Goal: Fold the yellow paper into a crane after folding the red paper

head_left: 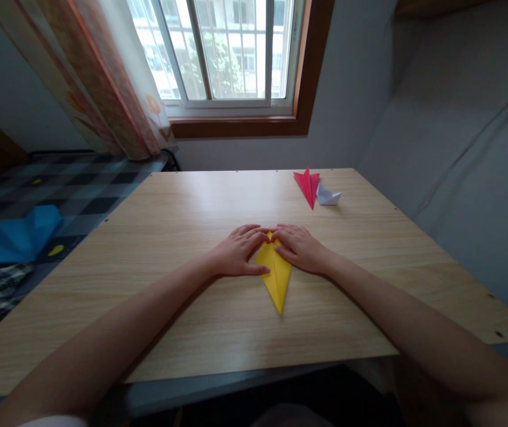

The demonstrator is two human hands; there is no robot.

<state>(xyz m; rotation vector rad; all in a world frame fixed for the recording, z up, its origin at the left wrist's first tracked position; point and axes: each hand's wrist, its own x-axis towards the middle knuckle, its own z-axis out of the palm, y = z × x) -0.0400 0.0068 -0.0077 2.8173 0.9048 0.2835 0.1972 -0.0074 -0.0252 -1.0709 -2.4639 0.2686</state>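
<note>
Both hands lie flat on a folded yellow paper (275, 277) near the middle of the wooden tabletop (183, 213), closer to the person's edge than to the window side. The paper is a long narrow kite shape, its sharp tip pointing toward the person and its wide end hidden under the hands. The left hand (238, 252) rests on the paper's left flank, palm down, its fingers (254, 236) held close together and angled inward toward the centre crease, the thumb lying along the lower left edge. The right hand (301, 248) mirrors it on the right flank, its fingers (283, 232) also together and laid flat, pressing down on the sheet rather than pinching it. The fingertips of the two hands meet, or very nearly meet, over the top of the paper (whether they actually touch cannot be told from this angle). Further back on the right part of the tabletop lies a red folded paper (307, 185), pointed like a dart, and just beside it on its right a small white folded paper (327, 196); both are well apart from the hands. To the left of the tabletop is a bed with a dark checked cover (80, 190), and on it a blue folded paper (20, 236). Behind the tabletop a window (222, 53) with a wooden frame lets in daylight, with a patterned curtain (102, 83) hanging at its left.
</note>
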